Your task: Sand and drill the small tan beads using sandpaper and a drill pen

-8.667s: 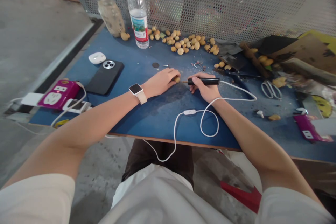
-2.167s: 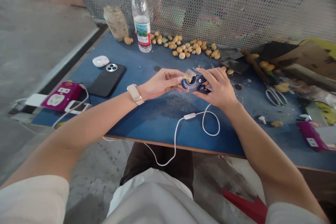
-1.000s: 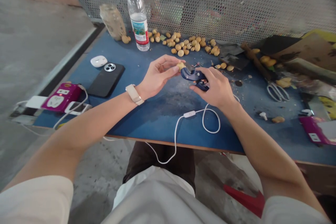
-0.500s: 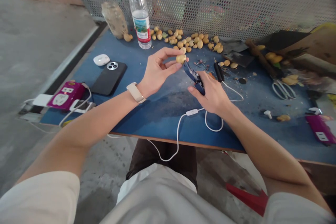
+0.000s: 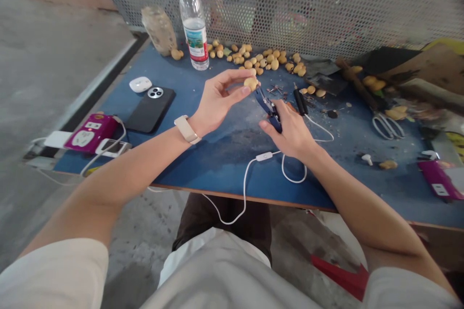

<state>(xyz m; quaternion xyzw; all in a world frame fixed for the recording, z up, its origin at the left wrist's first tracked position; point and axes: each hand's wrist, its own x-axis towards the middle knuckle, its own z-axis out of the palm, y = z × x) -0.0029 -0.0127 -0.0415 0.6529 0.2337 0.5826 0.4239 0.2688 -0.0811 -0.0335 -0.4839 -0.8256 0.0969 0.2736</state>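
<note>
I see left hand [image 5: 216, 100] raised, thumb and fingers pinching small gourd [image 5: 250, 84]; right hand [image 5: 294, 129] lower, fingers curled around blue tool [image 5: 266, 105], thumb sticking out.

Small workshop or craft corner, by the look of it; exact trade unclear.
Blue tabletop [image 5: 213, 169], scuffed dark mid-frame, grit and crumbs strewn right of centre. Perforated metal screen [image 5: 326, 9] closing off the top of the frame; bare, stained concrete floor [image 5: 54, 53] at left, more below. Tools out: blue plier-like tool [image 5: 264, 105] at centre, black corded pen-shaped tool [image 5: 300, 101] beyond it, scissors [image 5: 387, 125] farther right. Small pin-like metal bits [image 5: 277, 91] near centre. Raw stock: tan gourd-like pods [image 5: 268, 60] heaped along the back. Scrap cardboard [image 5: 440, 70] upper right; purple power strip [image 5: 92, 131] at left.
</note>
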